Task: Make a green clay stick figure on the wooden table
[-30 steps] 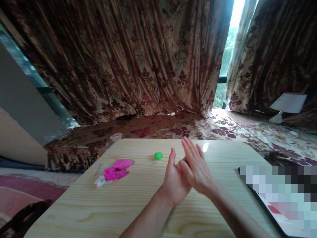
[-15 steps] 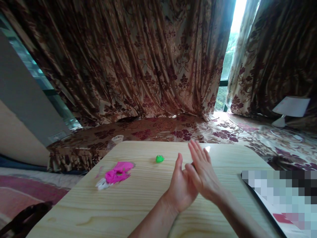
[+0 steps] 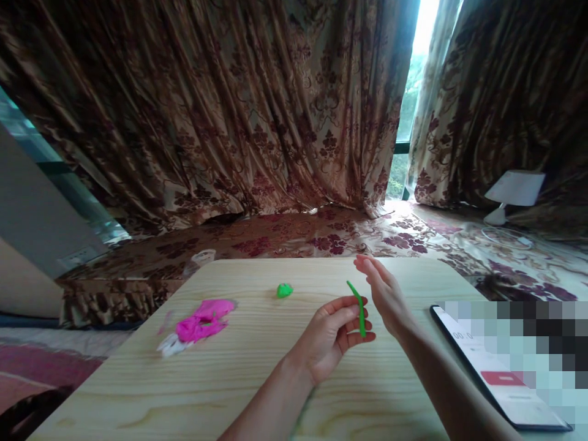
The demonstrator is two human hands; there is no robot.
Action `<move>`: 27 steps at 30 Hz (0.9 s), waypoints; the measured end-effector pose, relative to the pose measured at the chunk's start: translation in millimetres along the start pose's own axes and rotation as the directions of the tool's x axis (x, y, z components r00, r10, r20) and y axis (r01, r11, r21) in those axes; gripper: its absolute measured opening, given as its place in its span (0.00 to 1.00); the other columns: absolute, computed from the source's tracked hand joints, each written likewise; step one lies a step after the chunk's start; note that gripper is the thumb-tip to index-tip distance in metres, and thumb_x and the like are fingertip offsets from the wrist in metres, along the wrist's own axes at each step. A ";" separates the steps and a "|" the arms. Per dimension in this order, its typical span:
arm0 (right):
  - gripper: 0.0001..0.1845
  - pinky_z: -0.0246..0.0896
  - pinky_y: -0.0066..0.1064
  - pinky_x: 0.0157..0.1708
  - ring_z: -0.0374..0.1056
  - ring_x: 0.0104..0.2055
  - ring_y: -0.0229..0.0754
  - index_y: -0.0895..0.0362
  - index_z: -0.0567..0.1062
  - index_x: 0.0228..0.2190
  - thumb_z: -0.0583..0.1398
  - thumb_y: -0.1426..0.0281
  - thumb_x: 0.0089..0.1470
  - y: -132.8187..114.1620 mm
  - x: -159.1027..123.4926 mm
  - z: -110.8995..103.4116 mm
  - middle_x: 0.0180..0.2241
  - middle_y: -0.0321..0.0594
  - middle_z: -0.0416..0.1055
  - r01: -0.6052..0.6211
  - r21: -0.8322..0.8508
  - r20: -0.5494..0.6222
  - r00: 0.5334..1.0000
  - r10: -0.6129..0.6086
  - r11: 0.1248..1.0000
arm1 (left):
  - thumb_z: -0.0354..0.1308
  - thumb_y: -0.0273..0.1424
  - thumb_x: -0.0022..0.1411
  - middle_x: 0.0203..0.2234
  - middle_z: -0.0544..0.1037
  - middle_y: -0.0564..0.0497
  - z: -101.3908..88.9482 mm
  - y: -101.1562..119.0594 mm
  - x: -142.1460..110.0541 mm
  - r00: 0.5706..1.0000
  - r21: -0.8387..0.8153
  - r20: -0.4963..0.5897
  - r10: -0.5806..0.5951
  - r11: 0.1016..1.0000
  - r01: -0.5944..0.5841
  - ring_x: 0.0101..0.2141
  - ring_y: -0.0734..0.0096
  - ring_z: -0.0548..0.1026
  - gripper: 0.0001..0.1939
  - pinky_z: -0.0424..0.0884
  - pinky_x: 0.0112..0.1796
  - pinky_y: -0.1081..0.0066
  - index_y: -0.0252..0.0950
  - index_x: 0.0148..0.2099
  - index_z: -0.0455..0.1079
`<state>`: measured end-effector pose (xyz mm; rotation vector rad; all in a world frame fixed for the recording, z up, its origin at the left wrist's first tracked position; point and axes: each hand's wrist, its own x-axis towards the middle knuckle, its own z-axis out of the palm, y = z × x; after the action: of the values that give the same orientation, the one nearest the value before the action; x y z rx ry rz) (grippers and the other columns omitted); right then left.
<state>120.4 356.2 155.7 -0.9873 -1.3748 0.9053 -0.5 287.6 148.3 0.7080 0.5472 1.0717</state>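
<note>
My left hand holds a thin roll of green modelling clay between its thumb and fingers. The roll bends near its upper end, which sticks up past the fingertips. Just to the right, my right hand is raised with its fingers stretched out together and nothing in it, apart from the roll. A small green clay lump sits on the wooden table beyond my left hand. Farther left lies a crumpled bright pink piece, with a white crumpled piece at its near end.
A tablet-like device, partly blurred out, lies at the table's right side. A clear plastic container stands past the far left corner. Behind are a patterned cloth-covered ledge, curtains and a white lamp.
My two hands, pressed together before, have come apart. The green clay roll now shows in my left hand. The view has shifted slightly to the right.
</note>
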 end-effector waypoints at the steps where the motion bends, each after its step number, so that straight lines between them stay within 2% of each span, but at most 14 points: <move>1: 0.20 0.54 0.41 0.49 0.63 0.49 0.46 0.54 0.70 0.43 0.50 0.57 0.55 -1.1 -1.3 -2.2 0.44 0.44 0.70 -0.037 0.063 0.040 0.999 0.034 0.997 | 0.53 0.28 0.57 0.32 0.71 0.48 -1.4 1.6 0.4 1.000 -0.024 0.004 -0.004 1.000 0.004 0.31 0.73 0.71 0.11 0.67 0.40 0.63 0.31 0.43 0.69; 4: 0.19 0.59 0.39 0.45 0.67 0.44 0.44 0.55 0.71 0.43 0.52 0.58 0.55 -6.8 -4.1 -11.8 0.42 0.44 0.71 -0.113 0.165 0.205 0.976 0.078 0.980 | 0.52 0.29 0.57 0.30 0.69 0.49 -6.3 6.9 1.4 1.000 -0.062 0.009 -0.017 0.998 0.017 0.29 0.75 0.70 0.12 0.69 0.36 0.66 0.30 0.43 0.69; 6: 0.18 0.61 0.37 0.42 0.68 0.40 0.43 0.57 0.72 0.42 0.55 0.61 0.53 -11.6 -5.6 -17.1 0.40 0.44 0.72 -0.139 0.145 0.309 0.947 0.089 0.980 | 0.52 0.29 0.57 0.29 0.68 0.50 -9.8 9.0 1.8 1.000 -0.052 -0.002 -0.018 0.998 0.018 0.27 0.77 0.69 0.13 0.70 0.34 0.69 0.30 0.44 0.68; 9: 0.16 0.63 0.34 0.37 0.68 0.34 0.40 0.58 0.73 0.40 0.59 0.64 0.49 -16.0 -8.2 -17.8 0.36 0.42 0.74 -0.148 0.089 0.380 0.919 0.103 0.985 | 0.52 0.29 0.57 0.28 0.67 0.51 -12.8 9.7 1.9 1.000 -0.008 -0.018 -0.004 1.000 0.004 0.26 0.79 0.67 0.13 0.70 0.32 0.71 0.31 0.44 0.68; 12: 0.14 0.64 0.32 0.33 0.68 0.29 0.38 0.58 0.73 0.36 0.61 0.65 0.46 -14.0 -10.6 -12.2 0.29 0.39 0.74 -0.129 0.101 0.394 0.916 0.079 0.986 | 0.52 0.34 0.58 0.27 0.68 0.51 -11.3 10.3 1.2 0.997 0.068 -0.064 0.047 0.997 -0.043 0.24 0.79 0.67 0.12 0.69 0.29 0.73 0.31 0.39 0.69; 15: 0.10 0.64 0.29 0.30 0.68 0.27 0.36 0.58 0.72 0.31 0.61 0.65 0.46 -9.5 -11.7 -7.2 0.26 0.37 0.73 -0.079 0.129 0.380 0.925 0.025 0.988 | 0.54 0.37 0.56 0.23 0.68 0.52 -8.0 11.9 0.2 0.988 0.152 -0.102 0.116 0.983 -0.099 0.23 0.79 0.66 0.12 0.68 0.26 0.75 0.30 0.32 0.69; 20: 0.09 0.65 0.29 0.28 0.69 0.27 0.37 0.58 0.71 0.30 0.62 0.66 0.46 -6.9 -11.7 -5.9 0.25 0.37 0.73 -0.020 0.141 0.315 0.949 -0.026 0.990 | 0.54 0.40 0.55 0.26 0.69 0.51 -7.6 14.0 -1.2 0.992 0.133 -0.110 0.065 0.990 -0.050 0.24 0.78 0.67 0.15 0.67 0.26 0.74 0.32 0.36 0.69; 25: 0.11 0.65 0.30 0.28 0.69 0.27 0.38 0.58 0.72 0.31 0.62 0.65 0.45 -5.4 -12.0 -5.9 0.25 0.38 0.73 -0.013 0.138 0.304 0.952 -0.030 0.990 | 0.56 0.38 0.54 0.24 0.69 0.51 -10.6 12.6 -2.0 0.979 0.317 -0.129 0.155 0.942 -0.107 0.23 0.77 0.67 0.14 0.63 0.24 0.76 0.32 0.36 0.70; 27: 0.11 0.64 0.29 0.27 0.69 0.26 0.37 0.58 0.72 0.31 0.61 0.65 0.46 -5.2 -13.0 -5.3 0.25 0.38 0.73 -0.010 0.130 0.308 0.951 -0.030 0.992 | 0.55 0.38 0.54 0.24 0.70 0.50 -10.4 12.2 -2.1 0.979 0.358 -0.138 0.148 0.929 -0.090 0.24 0.77 0.67 0.14 0.63 0.24 0.76 0.31 0.35 0.70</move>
<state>125.2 342.0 156.3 -0.7596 -1.5577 1.1634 -15.9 291.9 150.7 0.9814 0.8597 1.1658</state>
